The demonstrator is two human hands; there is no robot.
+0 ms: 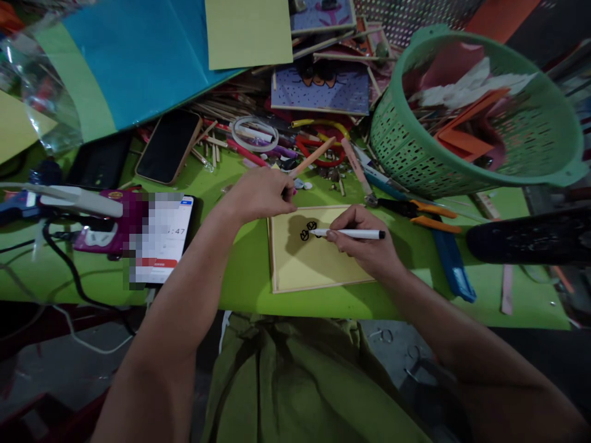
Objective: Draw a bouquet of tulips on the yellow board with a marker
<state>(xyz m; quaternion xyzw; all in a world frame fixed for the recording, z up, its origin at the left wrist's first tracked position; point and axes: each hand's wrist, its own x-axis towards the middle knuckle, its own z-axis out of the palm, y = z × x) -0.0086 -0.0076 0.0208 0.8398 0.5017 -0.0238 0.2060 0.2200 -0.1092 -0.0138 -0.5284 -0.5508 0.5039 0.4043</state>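
Observation:
A pale yellow card (295, 267) framed with thin wooden sticks lies flat on the green table. Small black rounded shapes (308, 230) are drawn near its upper middle. My right hand (367, 240) grips a white marker (360, 234) with a black end, its tip against the drawn shapes. At the card's upper left edge rests my left hand (263, 192), fingers curled inward. A peach-coloured stick (314, 157) extends just beyond those fingers; whether they hold it is unclear.
A green plastic basket (392, 135) of scraps stands at the right, near orange-handled pliers (429, 215) and a blue cutter (452, 264). Phones (168, 147) and a purple power strip (132, 212) with cables lie left. Behind are loose sticks and a blue sheet (138, 55).

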